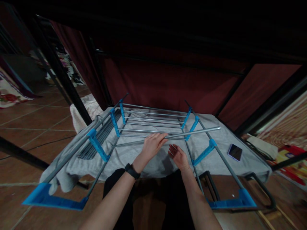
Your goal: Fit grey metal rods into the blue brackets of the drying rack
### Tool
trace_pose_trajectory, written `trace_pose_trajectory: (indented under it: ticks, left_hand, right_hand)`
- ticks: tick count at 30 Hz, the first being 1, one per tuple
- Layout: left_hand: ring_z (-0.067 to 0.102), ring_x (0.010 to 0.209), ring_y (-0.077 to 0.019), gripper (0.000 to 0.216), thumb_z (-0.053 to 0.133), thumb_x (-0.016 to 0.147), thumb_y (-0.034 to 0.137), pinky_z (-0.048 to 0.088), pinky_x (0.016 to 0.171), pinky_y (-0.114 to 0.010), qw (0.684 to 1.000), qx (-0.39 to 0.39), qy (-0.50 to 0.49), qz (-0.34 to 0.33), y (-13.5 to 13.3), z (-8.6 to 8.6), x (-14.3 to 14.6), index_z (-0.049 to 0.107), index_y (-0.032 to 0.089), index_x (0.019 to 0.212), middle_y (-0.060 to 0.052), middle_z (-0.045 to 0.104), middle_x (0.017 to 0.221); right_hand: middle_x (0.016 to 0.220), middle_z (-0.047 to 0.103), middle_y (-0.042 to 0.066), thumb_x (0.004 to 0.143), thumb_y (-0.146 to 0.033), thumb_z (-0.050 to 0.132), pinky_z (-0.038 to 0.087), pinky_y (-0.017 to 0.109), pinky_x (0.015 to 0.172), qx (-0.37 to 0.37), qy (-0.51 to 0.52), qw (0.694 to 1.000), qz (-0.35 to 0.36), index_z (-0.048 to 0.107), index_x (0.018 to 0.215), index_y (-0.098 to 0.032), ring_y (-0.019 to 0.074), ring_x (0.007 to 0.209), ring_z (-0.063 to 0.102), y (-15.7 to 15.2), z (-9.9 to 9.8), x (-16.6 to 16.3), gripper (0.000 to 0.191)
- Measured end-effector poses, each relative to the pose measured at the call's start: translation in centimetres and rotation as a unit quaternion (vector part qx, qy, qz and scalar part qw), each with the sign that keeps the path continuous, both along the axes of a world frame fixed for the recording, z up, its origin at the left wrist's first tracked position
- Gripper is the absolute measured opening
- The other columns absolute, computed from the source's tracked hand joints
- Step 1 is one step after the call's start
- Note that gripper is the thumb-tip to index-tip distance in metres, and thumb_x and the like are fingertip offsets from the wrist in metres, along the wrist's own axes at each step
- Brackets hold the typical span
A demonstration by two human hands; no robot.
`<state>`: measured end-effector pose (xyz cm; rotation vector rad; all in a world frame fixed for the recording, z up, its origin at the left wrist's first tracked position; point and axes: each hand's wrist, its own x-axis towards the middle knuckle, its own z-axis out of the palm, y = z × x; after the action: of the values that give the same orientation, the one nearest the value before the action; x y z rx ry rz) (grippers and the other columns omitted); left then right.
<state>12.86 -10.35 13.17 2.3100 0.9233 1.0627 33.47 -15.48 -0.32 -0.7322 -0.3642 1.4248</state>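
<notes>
Dark red curtain (168, 83) hangs behind the rack (141, 130); tiled floor (35, 121) shows to the left of the rack. Grey cloth (134, 163) covers the surface under most of the rack, whose near ends jut past the cloth edge. Rack: grey tubes in two long sides, blue brackets (203, 152), crossbars across the far half.

Loose metal rod (189, 133): lies slantwise over the middle of the rack, on the near side of the crossbars, its right end reaching across the rack's right side. Left hand (154, 144), dark watch (132, 171) on wrist, is closed around the rod between the rack's sides. Right hand (178, 156): open, fingers loosely curled, just nearer than the rod and apart from it, also between the rack's sides.

Bundle of rods (105, 129) lies along the rack's left side. Phone (235, 152) rests on the cloth, to the right of the rack.
</notes>
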Motion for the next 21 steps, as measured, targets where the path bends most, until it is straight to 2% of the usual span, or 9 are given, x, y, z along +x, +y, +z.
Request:
trace_pose_trajectory:
  ticks: [7, 11, 14, 18, 21]
  left_hand:
    - [0.061, 0.105, -0.0316, 0.019, 0.072, 0.084, 0.041, 0.033, 0.109, -0.04, 0.991, -0.133, -0.017, 0.019, 1.4, -5.7, -0.9, 0.076, 0.027, 0.097, -0.011, 0.072, 0.097]
    - [0.061, 0.102, -0.0321, 0.01, 0.076, 0.08, 0.035, 0.032, 0.11, -0.041, 0.987, -0.161, -0.001, 0.022, 1.5, -8.5, -1.1, 0.074, 0.026, 0.085, -0.01, 0.07, 0.088]
    - [0.063, 0.098, -0.0308, 0.004, 0.072, 0.082, 0.025, 0.034, 0.108, -0.04, 0.988, -0.152, 0.014, 0.017, 1.8, -9.6, -1.0, 0.073, 0.026, 0.086, -0.01, 0.069, 0.084]
    - [0.064, 0.098, -0.031, 0.016, 0.063, 0.085, 0.013, 0.033, 0.107, -0.042, 0.987, -0.158, 0.024, 0.013, 2.4, -10.5, -1.0, 0.073, 0.025, 0.087, -0.011, 0.067, 0.082]
    - [0.063, 0.103, -0.0319, 0.02, 0.061, 0.083, 0.01, 0.03, 0.111, -0.043, 0.981, -0.193, -0.008, 0.006, 2.7, -11.2, -0.9, 0.073, 0.025, 0.09, -0.012, 0.067, 0.084]
  right_hand:
    - [0.111, 0.077, 0.003, 0.079, -0.03, 0.074, 0.053, 0.038, 0.099, 0.009, -0.021, 1.0, 0.001, 0.071, 0.106, -0.028, 0.0185, 0.101, 0.071, 0.1, 0.0, -0.3, 0.028]
    - [0.112, 0.077, 0.003, 0.077, -0.025, 0.072, 0.052, 0.042, 0.104, 0.01, -0.021, 1.0, 0.009, 0.071, 0.108, -0.027, 0.0194, 0.104, 0.071, 0.3, -0.1, -0.3, 0.03]
    - [0.114, 0.077, 0.005, 0.075, -0.022, 0.071, 0.051, 0.042, 0.106, 0.015, -0.017, 1.0, 0.005, 0.072, 0.104, -0.025, 0.0194, 0.103, 0.071, 0.3, -0.2, -0.2, 0.029]
    - [0.109, 0.078, 0.003, 0.075, -0.02, 0.074, 0.051, 0.041, 0.107, 0.022, -0.022, 0.999, -0.019, 0.072, 0.094, -0.024, 0.0184, 0.103, 0.072, 0.5, -0.5, -0.1, 0.02]
    - [0.107, 0.078, 0.002, 0.076, -0.023, 0.076, 0.052, 0.041, 0.106, 0.018, -0.027, 0.999, -0.031, 0.071, 0.091, -0.026, 0.0183, 0.106, 0.072, 0.7, -0.8, -0.2, 0.017]
